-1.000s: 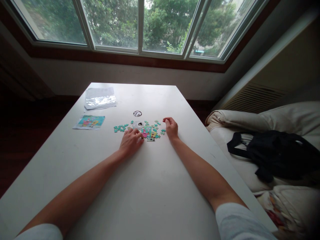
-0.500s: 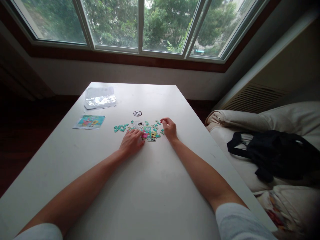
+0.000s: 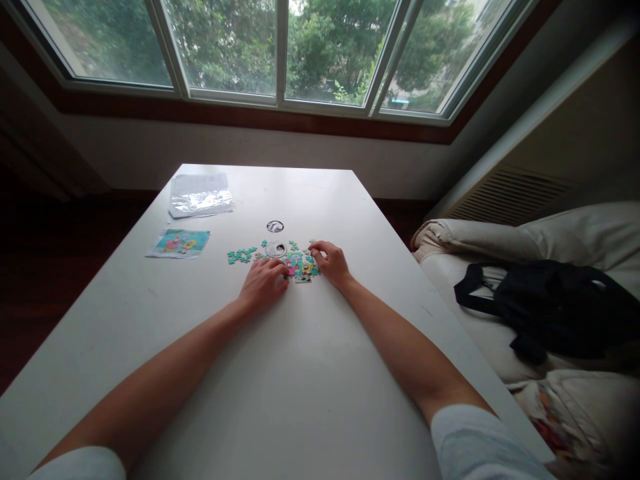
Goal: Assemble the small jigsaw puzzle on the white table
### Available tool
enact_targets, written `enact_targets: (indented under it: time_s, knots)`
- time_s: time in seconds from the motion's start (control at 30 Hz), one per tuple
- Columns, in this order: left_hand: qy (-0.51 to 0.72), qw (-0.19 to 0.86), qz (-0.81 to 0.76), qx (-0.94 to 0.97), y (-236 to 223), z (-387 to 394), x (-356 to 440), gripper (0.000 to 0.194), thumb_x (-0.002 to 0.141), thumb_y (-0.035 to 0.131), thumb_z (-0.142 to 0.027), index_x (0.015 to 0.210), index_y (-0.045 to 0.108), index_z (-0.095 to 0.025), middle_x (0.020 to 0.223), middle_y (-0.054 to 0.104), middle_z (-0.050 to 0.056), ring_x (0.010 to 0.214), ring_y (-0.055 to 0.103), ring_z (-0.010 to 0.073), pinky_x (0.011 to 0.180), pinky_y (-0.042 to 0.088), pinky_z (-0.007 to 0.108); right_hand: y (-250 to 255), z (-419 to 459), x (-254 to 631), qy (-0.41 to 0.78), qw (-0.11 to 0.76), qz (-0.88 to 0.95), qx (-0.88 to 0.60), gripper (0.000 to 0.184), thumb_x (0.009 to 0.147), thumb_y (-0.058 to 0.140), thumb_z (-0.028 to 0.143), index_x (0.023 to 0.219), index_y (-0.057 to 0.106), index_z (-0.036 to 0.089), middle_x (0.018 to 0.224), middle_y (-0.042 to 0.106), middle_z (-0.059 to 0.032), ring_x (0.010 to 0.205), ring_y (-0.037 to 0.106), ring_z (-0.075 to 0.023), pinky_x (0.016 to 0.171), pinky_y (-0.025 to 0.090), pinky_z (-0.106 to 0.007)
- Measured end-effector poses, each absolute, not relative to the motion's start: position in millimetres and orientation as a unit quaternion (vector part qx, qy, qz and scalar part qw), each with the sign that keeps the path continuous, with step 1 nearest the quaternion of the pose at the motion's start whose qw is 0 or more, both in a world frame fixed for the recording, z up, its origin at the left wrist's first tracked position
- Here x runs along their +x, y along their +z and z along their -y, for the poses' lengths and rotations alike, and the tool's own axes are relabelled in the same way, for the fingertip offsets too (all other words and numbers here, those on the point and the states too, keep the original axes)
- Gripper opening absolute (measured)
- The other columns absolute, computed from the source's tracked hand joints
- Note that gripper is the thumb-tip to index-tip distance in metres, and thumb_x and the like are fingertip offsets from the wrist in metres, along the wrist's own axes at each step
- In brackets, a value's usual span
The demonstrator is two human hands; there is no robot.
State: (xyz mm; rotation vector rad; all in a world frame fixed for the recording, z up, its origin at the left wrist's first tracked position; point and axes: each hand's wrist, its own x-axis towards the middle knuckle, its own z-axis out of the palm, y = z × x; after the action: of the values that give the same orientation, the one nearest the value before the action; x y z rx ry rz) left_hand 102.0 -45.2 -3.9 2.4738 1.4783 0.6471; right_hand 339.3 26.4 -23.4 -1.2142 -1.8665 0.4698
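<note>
A partly joined jigsaw puzzle (image 3: 301, 268) with cartoon figures, pink and yellow on teal, lies flat on the white table. My left hand (image 3: 264, 283) rests at its left side, fingers spread low and the tips touching that edge. At the upper right, my right hand (image 3: 331, 261) has thumb and forefinger pinched together over the pieces; whatever is between them is too small to make out. Loose teal puzzle pieces (image 3: 242, 255) are scattered to the left, and others are partly covered by my right hand. Just behind the puzzle sits a round, silvery disc-like object (image 3: 275, 249).
Another round item (image 3: 275, 227) lies farther back. At the left are a printed picture sheet (image 3: 181, 244) and a clear plastic bag (image 3: 201, 195). Beyond the table's right edge, a black bag or garment (image 3: 560, 310) lies on a cream sofa (image 3: 450, 267).
My right hand has moved left from the puzzle's right side to over its upper right pieces, fingers still pinched. My left hand has barely shifted.
</note>
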Motion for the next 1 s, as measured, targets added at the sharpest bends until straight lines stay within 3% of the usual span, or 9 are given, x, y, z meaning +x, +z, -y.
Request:
enact_targets:
  time_s: [0.13,0.27,0.53,0.77,1.0]
  knots:
    - [0.234,0.089,-0.501,0.828,-4.8,43.7,101.2,0.024,0.09,0.061,-0.027,0.113,0.069,-0.027,0.121,0.069,0.005,0.114,0.058,0.0269,0.103,0.042,0.043,-23.5,-25.2,338.8,0.169,0.405,0.77,-0.463,0.02,0.092,0.055,0.027,0.094,0.074,0.024,0.096,0.075,-0.0032,0.091,0.067,-0.0212,0.078,0.052,-0.033]
    - [0.244,0.06,-0.546,0.799,-1.5,34.8,87.7,0.02,0.095,0.056,-0.028,0.108,0.071,-0.027,0.119,0.069,0.004,0.112,0.057,0.0261,0.102,0.042,0.042,-23.9,-25.0,338.9,0.163,0.401,0.78,-0.452,0.018,0.092,0.056,0.022,0.094,0.074,0.024,0.095,0.075,-0.0029,0.09,0.066,-0.02,0.076,0.05,-0.03]
    - [0.202,-0.012,-0.679,0.705,0.1,16.7,60.9,0.023,0.093,0.058,-0.038,0.107,0.074,-0.027,0.113,0.067,0.01,0.111,0.054,0.0315,0.093,0.04,0.045,-27.1,-27.3,337.8,0.164,0.4,0.783,-0.447,0.018,0.091,0.057,0.018,0.093,0.074,0.024,0.093,0.074,-0.0023,0.088,0.066,-0.0197,0.079,0.049,-0.03]
    - [0.202,0.027,-0.653,0.729,-1.8,15.9,59.7,0.025,0.091,0.055,-0.022,0.102,0.076,-0.031,0.111,0.069,0.006,0.11,0.054,0.0285,0.091,0.039,0.042,-25.1,-26.2,336.9,0.17,0.394,0.785,-0.447,0.017,0.092,0.057,0.02,0.094,0.074,0.024,0.093,0.074,-0.0025,0.087,0.066,-0.0195,0.078,0.049,-0.03]
    - [0.212,0.0,-0.663,0.718,-1.5,17.8,62.5,0.023,0.093,0.058,-0.039,0.102,0.075,-0.027,0.108,0.07,0.008,0.11,0.054,0.0305,0.092,0.038,0.044,-27.3,-27.1,338.1,0.177,0.391,0.785,-0.447,0.017,0.091,0.057,0.02,0.094,0.073,0.024,0.093,0.074,-0.0025,0.088,0.066,-0.0195,0.077,0.051,-0.029]
